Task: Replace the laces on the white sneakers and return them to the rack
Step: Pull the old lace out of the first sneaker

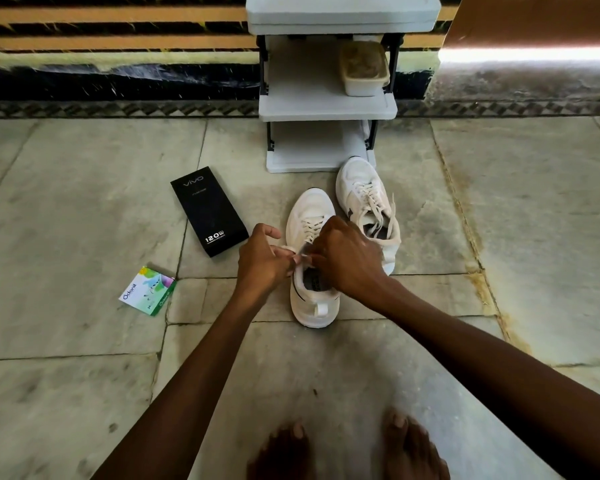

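Head view, step in hand: I judge this to be lacing at the top eyelets of the near sneaker (309,207). Its lace (310,226) already crosses the lower rows.
Head view, near sneaker: it stands on the floor (84,220) with its toe towards the rack (327,109) and its heel towards me, between my two forearms.
Head view, far sneaker (362,197): it sits just beside the near one, close to the foot of the rack. It is laced, with loose ends trailing off its right side.
Head view, left hand (263,263): the grip is closed. The fingers curl in and pinch a white piece at the shoe's collar, which I take for a lace end, and one digit sticks up free.
Head view, right hand (347,261): the grip is closed. The fingers curl down over the tongue and meet the left hand's tips at the lace, but the knuckles hide the exact pinch.
Head view, next move: I'd say the lace end must be fed through the last eyelet and drawn even. Then the ends get tied, and both shoes are lifted onto a rack shelf.
Head view, other things: a black box (209,211) and a small packet (148,291) lie on the floor to the left, well apart from the shoes. A tub (362,69) sits on the rack's middle shelf.
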Action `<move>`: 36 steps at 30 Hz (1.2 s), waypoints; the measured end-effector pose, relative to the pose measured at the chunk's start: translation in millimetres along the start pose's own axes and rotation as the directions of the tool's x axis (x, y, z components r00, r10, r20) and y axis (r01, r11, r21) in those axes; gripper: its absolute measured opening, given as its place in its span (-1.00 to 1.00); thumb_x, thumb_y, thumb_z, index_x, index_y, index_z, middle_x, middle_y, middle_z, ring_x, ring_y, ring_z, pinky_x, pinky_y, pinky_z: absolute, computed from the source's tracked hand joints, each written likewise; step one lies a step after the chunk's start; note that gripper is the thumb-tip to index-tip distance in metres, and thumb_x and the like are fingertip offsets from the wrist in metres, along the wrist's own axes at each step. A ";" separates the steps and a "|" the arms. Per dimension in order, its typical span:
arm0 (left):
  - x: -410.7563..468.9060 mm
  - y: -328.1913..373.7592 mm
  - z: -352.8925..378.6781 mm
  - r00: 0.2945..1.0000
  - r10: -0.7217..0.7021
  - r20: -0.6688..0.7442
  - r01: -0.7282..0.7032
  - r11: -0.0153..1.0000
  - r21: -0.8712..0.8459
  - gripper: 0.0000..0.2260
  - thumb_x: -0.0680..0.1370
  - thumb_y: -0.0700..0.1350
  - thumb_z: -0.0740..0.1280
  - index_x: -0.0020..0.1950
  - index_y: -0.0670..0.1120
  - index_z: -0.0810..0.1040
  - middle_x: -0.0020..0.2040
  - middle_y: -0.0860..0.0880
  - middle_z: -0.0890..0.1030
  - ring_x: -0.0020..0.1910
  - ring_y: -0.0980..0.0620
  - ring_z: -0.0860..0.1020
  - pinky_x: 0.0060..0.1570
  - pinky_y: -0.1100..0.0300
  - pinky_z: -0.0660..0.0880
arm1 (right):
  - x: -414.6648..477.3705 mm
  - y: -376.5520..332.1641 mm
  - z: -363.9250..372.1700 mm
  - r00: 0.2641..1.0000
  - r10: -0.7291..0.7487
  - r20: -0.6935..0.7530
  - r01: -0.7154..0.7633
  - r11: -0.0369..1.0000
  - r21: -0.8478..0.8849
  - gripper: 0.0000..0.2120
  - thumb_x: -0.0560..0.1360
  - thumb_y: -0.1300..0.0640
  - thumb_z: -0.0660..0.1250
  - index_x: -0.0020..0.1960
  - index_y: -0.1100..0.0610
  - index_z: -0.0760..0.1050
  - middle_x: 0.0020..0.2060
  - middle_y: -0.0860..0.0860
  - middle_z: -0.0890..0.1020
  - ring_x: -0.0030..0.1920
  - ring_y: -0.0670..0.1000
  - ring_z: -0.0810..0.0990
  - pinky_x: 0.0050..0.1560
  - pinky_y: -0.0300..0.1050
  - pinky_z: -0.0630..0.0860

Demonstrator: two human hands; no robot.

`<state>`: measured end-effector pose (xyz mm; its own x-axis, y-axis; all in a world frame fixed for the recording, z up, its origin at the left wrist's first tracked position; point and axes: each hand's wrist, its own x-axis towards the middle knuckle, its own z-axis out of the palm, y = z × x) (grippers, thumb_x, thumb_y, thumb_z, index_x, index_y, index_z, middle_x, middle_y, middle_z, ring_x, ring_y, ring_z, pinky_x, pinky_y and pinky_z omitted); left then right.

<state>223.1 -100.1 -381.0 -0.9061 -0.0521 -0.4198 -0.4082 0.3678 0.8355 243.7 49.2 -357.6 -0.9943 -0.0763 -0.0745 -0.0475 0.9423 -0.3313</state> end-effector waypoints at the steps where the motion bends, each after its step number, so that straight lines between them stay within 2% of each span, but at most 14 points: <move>1: 0.0 -0.5 -0.2 1.000 0.007 -0.007 -0.007 1.000 0.011 -0.54 0.37 -0.22 0.57 0.13 -0.01 0.40 -0.12 -0.12 0.66 -0.12 -0.03 0.66 -0.06 -0.05 0.64 | 0.4 -3.1 2.5 0.999 -0.026 -0.026 0.025 0.999 -0.034 -0.84 0.53 0.00 0.35 0.05 0.00 0.65 0.11 0.02 0.50 0.13 0.09 0.47 -0.24 -0.11 0.36; 5: -0.6 -0.5 1.5 0.999 0.009 -0.051 -0.007 0.999 0.045 -0.55 0.37 -0.21 0.55 0.11 0.03 0.40 -0.17 -0.07 0.64 -0.13 -0.03 0.65 -0.04 -0.07 0.63 | 1.6 -7.9 4.3 0.993 -0.116 -0.029 0.114 0.991 -0.068 -0.86 0.47 0.10 0.38 -0.03 0.10 0.66 0.10 0.03 0.50 0.09 0.13 0.44 -0.15 -0.06 0.38; 7: -2.9 0.5 3.6 0.996 0.001 -0.093 0.005 0.998 0.056 -0.53 0.35 -0.18 0.54 0.13 0.05 0.39 -0.14 -0.08 0.63 -0.13 -0.04 0.65 -0.04 -0.07 0.63 | -3.8 -10.0 -6.2 0.987 -0.161 0.024 0.162 0.979 -0.123 -0.86 0.40 0.09 0.42 -0.09 0.13 0.64 0.08 0.03 0.46 0.07 0.13 0.42 -0.21 -0.07 0.32; 9: -3.6 1.2 5.5 0.992 -0.008 -0.123 0.016 0.998 0.064 -0.48 0.31 -0.15 0.52 0.17 0.07 0.35 -0.06 -0.13 0.60 -0.12 -0.07 0.63 -0.05 -0.08 0.63 | -15.4 -11.1 -29.1 0.968 -0.212 0.133 0.231 0.963 -0.143 -0.84 0.44 0.08 0.38 -0.06 0.15 0.59 0.08 0.04 0.42 0.09 0.10 0.39 -0.23 -0.07 0.29; 12: -2.0 1.8 8.3 0.989 -0.060 -0.133 0.065 0.997 0.039 -0.28 0.20 -0.08 0.45 0.31 0.11 0.26 0.09 -0.18 0.54 -0.02 -0.10 0.61 -0.04 -0.08 0.62 | -28.7 -2.6 -69.8 0.858 -0.307 0.411 0.421 0.879 -0.222 -0.85 0.54 0.13 0.31 0.08 0.09 0.58 0.12 0.02 0.42 0.15 0.07 0.40 -0.05 0.01 0.53; 16: -6.5 4.8 11.2 0.991 -0.050 -0.122 0.062 0.994 0.095 -0.21 0.26 -0.05 0.48 0.40 0.13 0.17 0.10 -0.14 0.58 0.01 -0.13 0.62 0.02 -0.07 0.60 | -17.6 16.8 -91.4 0.783 -0.188 0.593 0.324 0.937 -0.131 -0.82 0.55 -0.03 0.34 0.07 -0.01 0.64 0.06 -0.05 0.61 0.09 0.01 0.57 0.06 -0.03 0.54; 18: -6.5 5.4 10.8 0.990 -0.046 -0.136 0.064 0.990 0.129 -0.25 0.34 -0.11 0.48 0.40 0.14 0.16 0.11 -0.14 0.58 0.01 -0.11 0.62 0.04 -0.05 0.60 | -8.3 19.6 -80.3 0.830 -0.158 0.534 0.250 0.963 -0.104 -0.79 0.54 -0.08 0.34 -0.01 0.02 0.66 -0.07 0.01 0.66 -0.02 0.06 0.61 0.02 0.01 0.56; 20: -5.9 4.4 10.6 0.988 -0.037 -0.149 0.060 0.987 0.152 -0.27 0.38 -0.13 0.48 0.42 0.13 0.15 0.11 -0.13 0.59 0.00 -0.08 0.62 0.05 -0.02 0.59 | -1.7 18.2 -60.7 0.912 -0.133 0.387 0.156 0.987 -0.026 -0.83 0.52 -0.04 0.35 -0.04 0.01 0.68 -0.16 0.02 0.67 -0.08 0.08 0.63 -0.02 0.04 0.58; 22: -7.7 4.0 11.4 0.989 -0.004 -0.151 0.032 0.982 0.184 -0.26 0.40 -0.11 0.48 0.44 0.10 0.13 0.09 -0.13 0.59 0.00 -0.07 0.61 0.03 0.05 0.56 | 1.4 12.8 -40.9 0.946 -0.087 0.312 0.070 0.995 0.067 -0.84 0.51 -0.01 0.37 -0.04 0.01 0.68 -0.14 0.04 0.69 -0.08 0.09 0.65 -0.04 0.03 0.59; 25: -12.1 3.0 12.6 0.984 0.036 -0.173 -0.001 0.980 0.197 -0.26 0.41 -0.05 0.49 0.46 0.06 0.13 0.07 -0.13 0.58 0.05 -0.09 0.57 -0.01 0.11 0.47 | 2.1 3.0 -16.9 0.968 -0.011 0.251 0.010 1.000 0.007 -0.80 0.51 -0.02 0.33 0.06 0.00 0.65 -0.02 0.08 0.66 0.02 0.16 0.64 -0.10 -0.06 0.55; 27: -17.9 6.0 12.9 0.981 0.043 -0.188 -0.006 0.981 0.194 -0.30 0.44 -0.11 0.45 0.47 0.02 0.14 0.04 -0.13 0.58 0.04 -0.10 0.58 -0.03 0.12 0.46 | 0.1 -2.9 -7.8 0.985 -0.028 0.170 0.044 0.995 -0.091 -0.76 0.53 0.00 0.31 0.16 -0.04 0.62 0.05 0.08 0.64 0.07 0.18 0.63 -0.15 -0.11 0.43; 29: -23.7 8.9 14.2 0.977 0.054 -0.204 -0.010 0.977 0.213 -0.32 0.46 -0.17 0.40 0.48 0.00 0.14 0.04 -0.14 0.57 0.02 -0.10 0.57 -0.04 0.11 0.47 | -0.9 -6.9 -5.8 0.989 -0.082 0.121 0.094 0.991 -0.092 -0.75 0.51 0.03 0.31 0.16 -0.07 0.63 0.02 0.08 0.66 0.03 0.19 0.64 -0.15 -0.10 0.45; 32: -32.8 11.7 15.3 0.972 0.082 -0.220 -0.028 0.971 0.238 -0.33 0.46 -0.18 0.39 0.49 -0.03 0.13 -0.01 -0.14 0.58 -0.05 -0.05 0.54 -0.06 0.15 0.40 | -3.1 -8.1 -14.0 0.966 -0.181 0.186 0.204 0.973 -0.112 -0.79 0.43 0.01 0.36 0.03 -0.03 0.67 -0.11 0.08 0.68 -0.09 0.18 0.65 -0.16 -0.08 0.55; 36: -34.5 9.1 14.5 0.968 0.084 -0.238 -0.026 0.971 0.238 -0.31 0.45 -0.15 0.45 0.47 -0.02 0.15 -0.07 -0.11 0.61 -0.10 0.00 0.54 -0.06 0.15 0.42 | -16.9 -5.0 -44.0 0.891 -0.333 0.309 0.407 0.888 -0.216 -0.82 0.45 0.01 0.30 -0.10 0.04 0.65 -0.19 0.06 0.65 -0.17 0.17 0.61 -0.28 -0.12 0.41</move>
<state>252.3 -81.4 -364.1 -0.9376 -0.2401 -0.2516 -0.3464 0.5798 0.7375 256.6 60.1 -313.3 -0.8405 -0.4822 -0.2468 -0.4671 0.8759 -0.1208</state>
